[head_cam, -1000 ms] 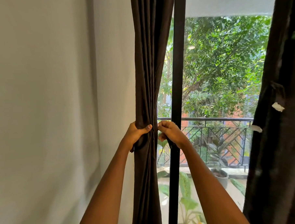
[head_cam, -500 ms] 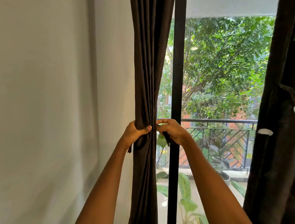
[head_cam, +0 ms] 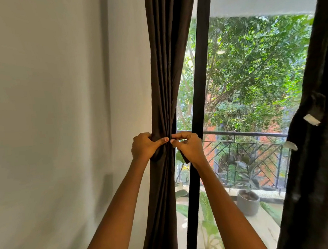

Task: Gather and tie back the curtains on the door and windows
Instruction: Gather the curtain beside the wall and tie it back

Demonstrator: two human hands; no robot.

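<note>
The curtain [head_cam: 166, 67] is cut off by the top and bottom edges. The fingers of the left grip [head_cam: 144, 147] are hidden behind its folds. A dark strip [head_cam: 185, 159] is mostly covered by the right grip [head_cam: 189, 147]. The second curtain [head_cam: 315, 164] is blurred and cut by the right edge.

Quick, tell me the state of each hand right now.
Left hand: closed, gripping the gathered curtain.
Right hand: closed, pinching a dark fabric strip at the curtain's edge.

Daylight through window [head_cam: 251, 73]; right edge perhaps blurred.
</note>
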